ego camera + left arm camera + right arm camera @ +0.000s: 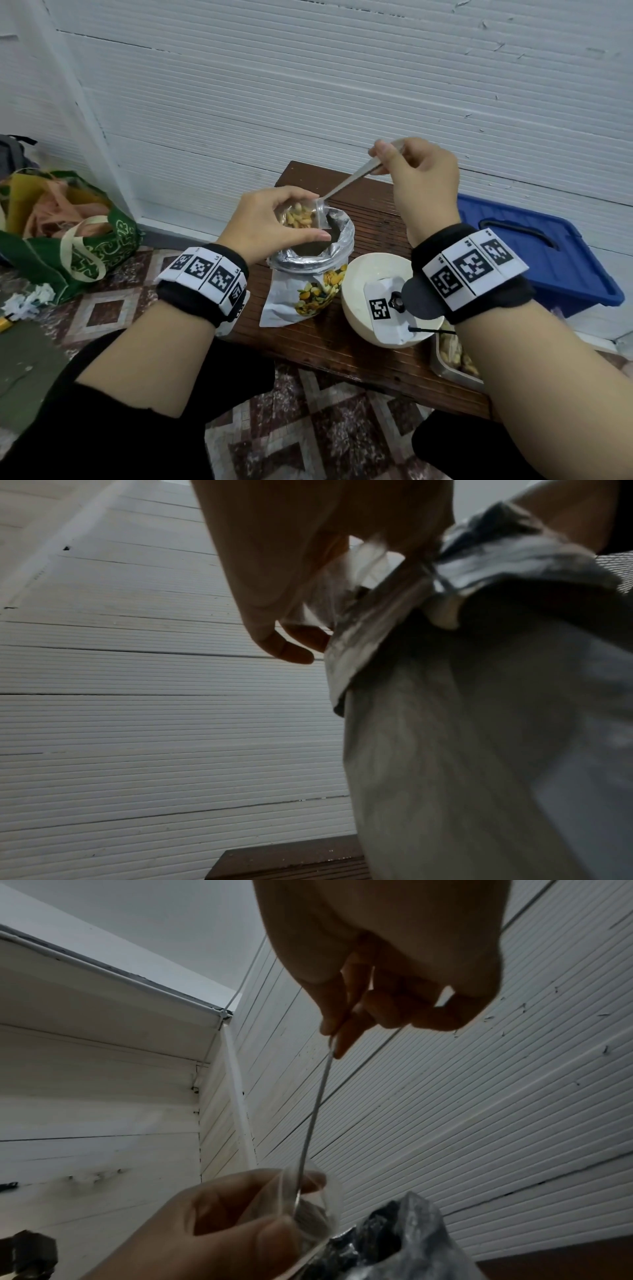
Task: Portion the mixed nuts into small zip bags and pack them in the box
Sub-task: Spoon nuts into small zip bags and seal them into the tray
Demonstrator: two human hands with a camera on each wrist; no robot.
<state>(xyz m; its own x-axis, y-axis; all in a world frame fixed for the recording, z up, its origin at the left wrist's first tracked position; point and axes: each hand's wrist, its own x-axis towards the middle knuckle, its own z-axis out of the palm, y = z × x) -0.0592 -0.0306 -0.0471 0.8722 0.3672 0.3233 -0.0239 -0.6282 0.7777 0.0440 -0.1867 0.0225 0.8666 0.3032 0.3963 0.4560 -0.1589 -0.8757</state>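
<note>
My left hand [313,216] grips a small clear zip bag [298,219] holding pale nuts, its mouth held wide, just over the big foil nut bag [310,274] that stands with its top rolled down on the wooden table [342,346]. My right hand [383,161] pinches the handle of a metal spoon [346,185], whose bowl sits at the zip bag's mouth. The right wrist view shows the right hand [342,1026], the spoon [316,1110] reaching down into the zip bag [315,1185], and the foil bag [404,1240]. From the left wrist, the left hand [308,615] holds the zip bag [346,588] beside the foil bag [479,723].
A white bowl [356,274] stands right of the foil bag. A metal tray [452,370] with nuts lies at the table's right edge under my right forearm. A blue plastic box [534,260] sits on the floor at right, a green cloth bag [78,253] at left. A white wall runs close behind.
</note>
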